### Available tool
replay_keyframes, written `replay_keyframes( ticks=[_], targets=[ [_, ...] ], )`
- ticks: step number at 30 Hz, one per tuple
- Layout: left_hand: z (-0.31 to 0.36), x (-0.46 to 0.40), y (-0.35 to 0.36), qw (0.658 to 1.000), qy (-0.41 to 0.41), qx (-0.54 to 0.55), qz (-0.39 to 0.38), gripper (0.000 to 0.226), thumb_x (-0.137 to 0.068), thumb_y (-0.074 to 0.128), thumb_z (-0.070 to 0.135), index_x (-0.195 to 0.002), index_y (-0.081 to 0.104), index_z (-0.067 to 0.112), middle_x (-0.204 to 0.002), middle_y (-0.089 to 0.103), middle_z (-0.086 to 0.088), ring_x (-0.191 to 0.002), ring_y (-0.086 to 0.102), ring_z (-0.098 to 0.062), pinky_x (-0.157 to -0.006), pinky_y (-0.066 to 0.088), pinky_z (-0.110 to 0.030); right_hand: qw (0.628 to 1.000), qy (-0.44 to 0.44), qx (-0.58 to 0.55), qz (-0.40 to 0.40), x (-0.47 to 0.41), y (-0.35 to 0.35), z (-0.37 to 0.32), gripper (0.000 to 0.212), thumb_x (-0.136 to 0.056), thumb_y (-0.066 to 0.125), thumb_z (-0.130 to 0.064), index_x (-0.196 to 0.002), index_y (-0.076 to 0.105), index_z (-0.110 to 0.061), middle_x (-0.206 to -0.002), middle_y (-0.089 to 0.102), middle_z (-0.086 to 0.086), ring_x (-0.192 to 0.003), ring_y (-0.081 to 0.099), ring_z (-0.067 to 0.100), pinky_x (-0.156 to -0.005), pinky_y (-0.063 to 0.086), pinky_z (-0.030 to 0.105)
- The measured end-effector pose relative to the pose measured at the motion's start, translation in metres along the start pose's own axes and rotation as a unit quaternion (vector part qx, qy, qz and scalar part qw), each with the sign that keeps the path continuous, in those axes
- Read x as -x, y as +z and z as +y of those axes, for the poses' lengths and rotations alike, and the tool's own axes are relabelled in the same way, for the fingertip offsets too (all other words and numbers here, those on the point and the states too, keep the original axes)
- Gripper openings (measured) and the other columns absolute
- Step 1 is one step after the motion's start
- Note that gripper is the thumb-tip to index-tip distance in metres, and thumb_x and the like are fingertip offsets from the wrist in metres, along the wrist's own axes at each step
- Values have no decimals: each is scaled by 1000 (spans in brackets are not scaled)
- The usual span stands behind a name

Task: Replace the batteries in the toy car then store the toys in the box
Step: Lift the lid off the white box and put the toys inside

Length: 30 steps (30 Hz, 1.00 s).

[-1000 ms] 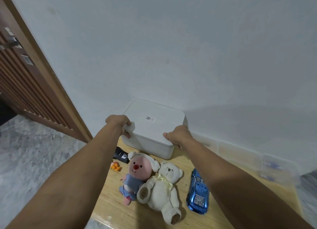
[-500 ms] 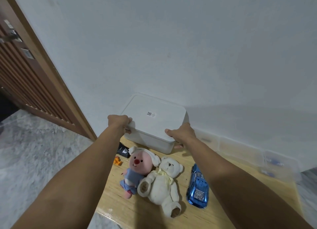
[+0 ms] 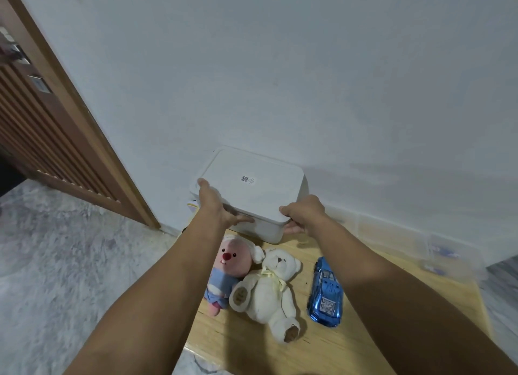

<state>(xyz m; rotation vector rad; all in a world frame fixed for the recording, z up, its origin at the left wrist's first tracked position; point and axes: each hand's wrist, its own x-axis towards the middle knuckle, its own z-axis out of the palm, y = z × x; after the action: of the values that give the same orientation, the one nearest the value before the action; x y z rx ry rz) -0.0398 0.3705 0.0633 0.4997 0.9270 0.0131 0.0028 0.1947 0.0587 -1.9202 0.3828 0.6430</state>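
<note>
Box: the white box (image 3: 260, 230) stood at the far end of the wooden table (image 3: 330, 343), close against the white wall (image 3: 280, 66).
Lid: a white lid (image 3: 249, 186) with a small printed code sticker (image 3: 246, 179) lay over the box, its near edge looking slightly raised above the rim.
Left hand: the left hand (image 3: 214, 203) gripped the lid's near left corner, fingers along the left edge and thumb under the front edge.
Right hand: the right hand (image 3: 304, 212) gripped the lid's near right corner, fingers curled over the top and thumb below.
Toy car: the shiny blue toy car (image 3: 325, 293) lay on the table nearer than the box, just beside the right forearm, apart from the box.
Bear: a cream teddy bear (image 3: 269, 287) lay on its back between the car and the pink toy.
Pink toy: a pink-faced plush in blue clothes (image 3: 227, 268) lay touching the bear's left side, partly hidden by the left forearm.
Clear case: a see-through plastic case (image 3: 437, 251) sat along the wall on the right; its contents were too blurred to tell.
Door: a brown slatted door (image 3: 42, 122) stood at the left above a grey marbled floor (image 3: 70, 262).
</note>
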Motion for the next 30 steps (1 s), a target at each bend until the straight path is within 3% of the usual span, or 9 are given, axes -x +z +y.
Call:
replay_keyframes(
  ticks=[4,8,13,17,19,21,23,28,30],
  targets=[
    [0,2,-3,996,-14,89,6,97,-79,21,86,-151,28,22,-158,24,-17,-144,1,-52,-96,10,-85,1000,13,12,9,-1,-2,-5,37,-81,74,-9,-113,57,2,-91,67,19,-50,66,23,-65,62,40],
    [-2,3,-3,994,-7,107,11,98,-77,21,87,-151,28,24,-159,22,-15,-143,1,-54,-92,11,-86,1000,12,-24,9,3,-10,-17,36,-80,75,-7,-109,57,4,-81,60,16,-44,59,20,-52,58,28],
    [-3,5,-7,996,-7,87,-2,94,-77,17,87,-150,30,28,-157,25,-16,-142,12,-54,-94,11,-86,983,32,-167,-65,18,-20,-32,28,-87,63,5,-113,53,3,-86,59,15,-70,64,27,-58,61,38],
    [5,-6,-13,985,103,-14,140,91,-82,22,80,-152,28,21,-156,30,-12,-142,27,-39,-114,20,-62,962,22,-264,-63,21,-17,-33,36,-85,60,12,-120,50,5,-107,63,20,-83,67,33,-57,60,39],
    [16,-6,-14,945,225,-100,217,78,-89,28,70,-138,49,15,-141,50,-9,-129,44,-32,-108,34,-51,958,14,-282,-50,24,-16,-33,35,-85,62,11,-118,51,6,-112,61,21,-86,67,35,-52,59,36],
    [30,3,-13,915,317,-124,215,56,-91,41,58,-100,66,9,-103,62,-5,-95,58,-21,-87,45,-40,956,5,-290,-40,26,-14,-31,32,-85,62,11,-114,51,5,-112,60,20,-91,66,36,-52,60,36],
    [46,8,-12,905,362,-126,184,38,-89,57,40,-67,58,9,-70,56,0,-64,51,-13,-69,45,-33,956,-10,-292,-33,30,-10,-30,26,-85,62,10,-108,52,3,-111,60,19,-94,66,36,-56,61,38],
    [70,7,-13,896,378,-168,164,5,-77,68,12,-72,67,14,-86,67,-3,-67,59,-19,-64,56,-29,955,-58,-289,-38,41,-4,-31,13,-88,61,8,-99,58,2,-104,62,13,-92,64,31,-68,61,43],
    [70,8,-14,891,376,-198,157,13,-71,68,9,-62,63,16,-77,61,-4,-68,52,-24,-65,51,-31,958,-65,-279,-34,44,-11,-27,16,-89,59,7,-104,58,1,-106,61,12,-96,63,32,-70,61,43]
  ],
)
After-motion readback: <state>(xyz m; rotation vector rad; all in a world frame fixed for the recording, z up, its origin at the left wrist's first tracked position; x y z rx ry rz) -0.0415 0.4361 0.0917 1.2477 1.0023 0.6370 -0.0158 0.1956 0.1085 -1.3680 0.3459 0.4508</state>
